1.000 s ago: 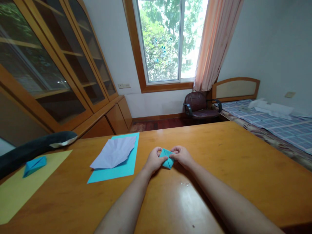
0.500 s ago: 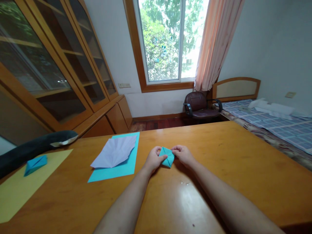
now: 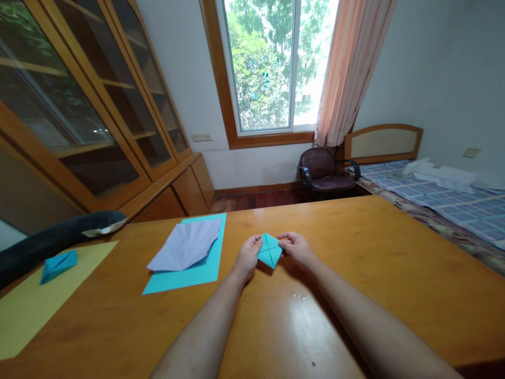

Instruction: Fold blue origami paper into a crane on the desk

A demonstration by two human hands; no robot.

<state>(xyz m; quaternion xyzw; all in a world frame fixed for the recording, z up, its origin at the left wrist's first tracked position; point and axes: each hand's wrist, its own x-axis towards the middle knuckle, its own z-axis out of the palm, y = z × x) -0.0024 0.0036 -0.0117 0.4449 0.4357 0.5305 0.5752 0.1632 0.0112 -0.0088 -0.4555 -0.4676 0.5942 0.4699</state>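
Note:
A small square of folded turquoise paper (image 3: pixel 270 252), its crease lines crossing in the middle, is held just over the wooden table (image 3: pixel 355 273). My left hand (image 3: pixel 249 256) pinches its left corner between thumb and fingers. At the opposite corner, my right hand (image 3: pixel 296 247) grips the paper the same way. The fingertips behind the square are partly hidden. To the left lies a creased white sheet (image 3: pixel 185 245) on top of a flat turquoise sheet (image 3: pixel 181 284).
On a yellow sheet (image 3: pixel 23 321) at the far left rests a folded blue paper piece (image 3: pixel 59 265), beside a dark curved object (image 3: pixel 51 237). Beyond the table stand a brown armchair (image 3: pixel 327 171), a glass-fronted cabinet (image 3: pixel 158 173) and a bed (image 3: pixel 445 189).
The left thumb has shifted off the middle of the folded paper to its left edge, so the crossed creases show more fully. The paper has turned slightly and both hands have risen a little.

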